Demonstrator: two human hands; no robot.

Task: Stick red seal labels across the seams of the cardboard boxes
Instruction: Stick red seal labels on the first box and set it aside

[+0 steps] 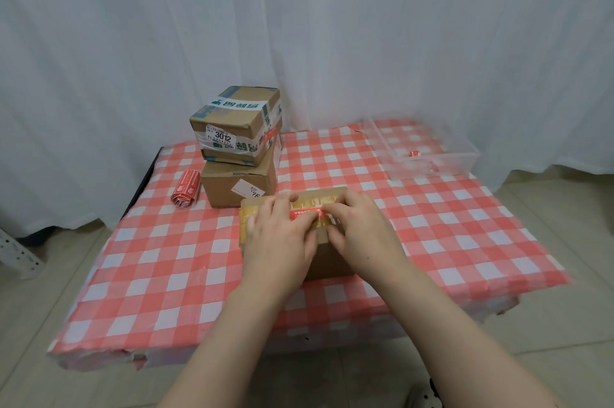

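Observation:
A brown cardboard box (327,253) with yellowish tape on top sits mid-table in front of me. A red seal label (304,213) lies across its top. My left hand (280,238) rests flat on the box and covers the label's left end. My right hand (360,231) pinches the label's right end between thumb and forefinger. Two more cardboard boxes stand stacked at the back left: a taped one marked 3012 (237,123) on a plain one (237,186). A roll of red labels (186,190) lies left of the stack.
A clear plastic tray (422,150) with small red scraps sits at the back right on the red-and-white checked tablecloth (166,274). White curtains hang behind the table. The cloth's front edge is torn.

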